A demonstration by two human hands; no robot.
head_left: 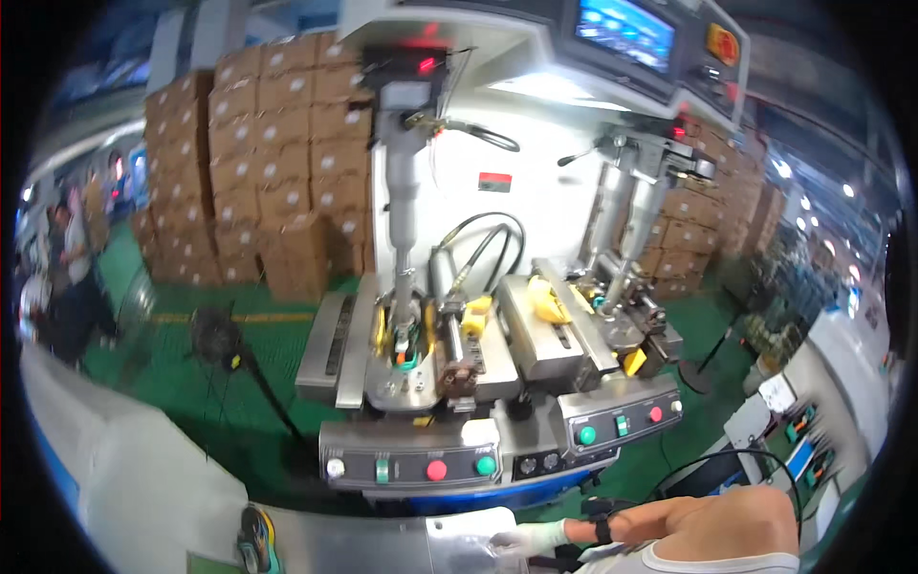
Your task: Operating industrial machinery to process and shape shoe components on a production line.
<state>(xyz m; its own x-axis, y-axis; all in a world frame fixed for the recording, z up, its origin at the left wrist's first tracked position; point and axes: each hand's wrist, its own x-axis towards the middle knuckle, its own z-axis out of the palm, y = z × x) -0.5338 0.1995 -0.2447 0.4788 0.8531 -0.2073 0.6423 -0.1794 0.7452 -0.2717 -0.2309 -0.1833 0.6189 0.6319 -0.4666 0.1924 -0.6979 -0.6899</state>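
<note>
My right hand (537, 539), in a whitish glove with a black band at the wrist, comes in from the lower right. It is over the light metal tabletop (382, 543) at the lower edge, by a pale sheet-like patch. Its fingertips are smeared, so I cannot tell whether they hold anything. My left hand is out of view. On the left part of the tabletop lies a dark shoe-shaped item (256, 540) with yellow and teal parts. Beyond stands a two-station press machine; a small teal and orange piece (407, 356) sits under its left vertical cylinder (404, 191).
Control panels (411, 457) with red and green buttons face me. A screen (624, 33) hangs above. Cardboard boxes (277, 143) are stacked behind. A floor fan (215, 330) stands left, and a rack (803, 450) with teal-black items is at right. People are far left.
</note>
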